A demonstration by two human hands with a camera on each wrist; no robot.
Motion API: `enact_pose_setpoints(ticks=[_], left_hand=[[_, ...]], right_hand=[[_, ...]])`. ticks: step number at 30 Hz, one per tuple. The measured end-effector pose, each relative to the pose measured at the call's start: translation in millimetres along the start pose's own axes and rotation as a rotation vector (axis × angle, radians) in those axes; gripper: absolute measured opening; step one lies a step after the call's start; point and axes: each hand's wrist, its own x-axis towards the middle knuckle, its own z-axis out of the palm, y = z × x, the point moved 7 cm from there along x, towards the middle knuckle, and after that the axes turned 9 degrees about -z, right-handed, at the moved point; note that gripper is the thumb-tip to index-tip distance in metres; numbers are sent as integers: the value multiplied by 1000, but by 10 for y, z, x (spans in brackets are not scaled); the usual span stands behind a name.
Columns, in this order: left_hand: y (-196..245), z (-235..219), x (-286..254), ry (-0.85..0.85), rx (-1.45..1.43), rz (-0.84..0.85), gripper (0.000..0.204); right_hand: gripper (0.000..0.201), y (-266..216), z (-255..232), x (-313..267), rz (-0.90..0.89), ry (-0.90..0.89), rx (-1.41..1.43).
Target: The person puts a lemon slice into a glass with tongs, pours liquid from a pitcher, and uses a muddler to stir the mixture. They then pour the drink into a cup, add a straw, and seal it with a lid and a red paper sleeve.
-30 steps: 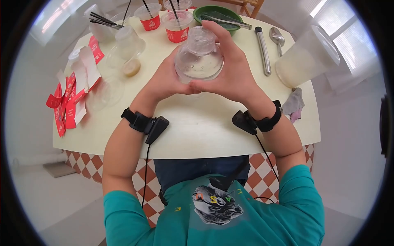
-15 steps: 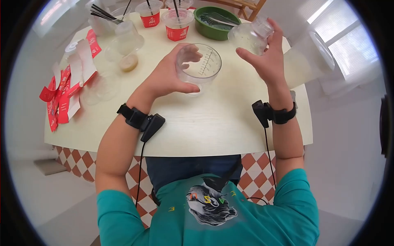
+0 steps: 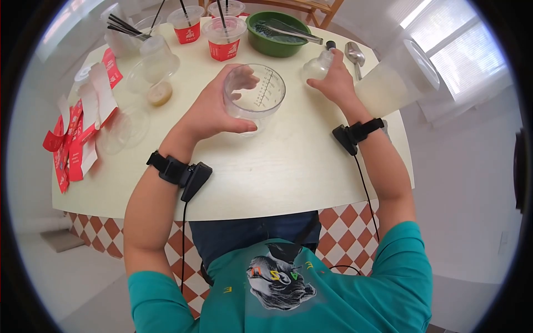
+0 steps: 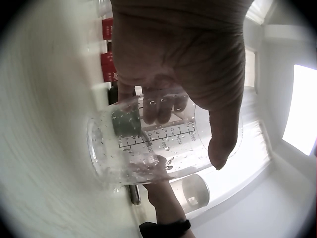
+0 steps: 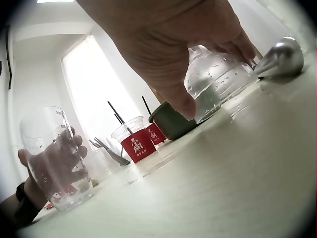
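My left hand (image 3: 208,114) grips a clear measuring cup (image 3: 268,91) from its left side, thumb along the near wall and fingers round the far wall. Black scale marks and water drops show on the cup (image 4: 163,141) in the left wrist view. The cup stands upright with its wide mouth uncovered. Further right, my right hand (image 3: 340,84) holds a clear domed shaker lid (image 3: 317,67) between thumb and fingers. In the right wrist view the wet lid (image 5: 215,74) is down at the tabletop, partly hidden by the hand.
Behind stand a green bowl (image 3: 277,47) with tongs and red-labelled cups (image 3: 224,49) with black straws. A spoon (image 3: 354,54) and a large cloudy pitcher (image 3: 391,86) are right of my right hand. Torn red-and-white packaging (image 3: 78,139) and clear plastic lids (image 3: 127,130) lie left.
The domed lid has come off the measuring cup in my right hand, moved right, and lowered to the tabletop. My left hand has kept hold of the cup.
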Motion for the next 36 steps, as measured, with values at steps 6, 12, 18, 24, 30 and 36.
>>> enact_pose_setpoints(ticks=[6, 12, 18, 24, 30, 36], left_hand=[[25, 1, -4, 2, -1, 2, 100], [11, 7, -4, -5, -6, -14, 98], [6, -6, -3, 8, -8, -2, 97], [39, -6, -12, 8, 12, 2, 98], [23, -11, -9, 14, -2, 21, 96], [70, -2, -67, 29, 13, -1, 108]], right_hand=[[94, 121, 61, 102, 76, -89, -54], [96, 206, 110, 178, -21, -19, -132], [104, 75, -101, 38, -18, 63, -181], [81, 12, -401, -383, -135, 148, -87], [56, -103, -532, -572, -153, 116, -52], [50, -543, -410, -637, -261, 51, 213]])
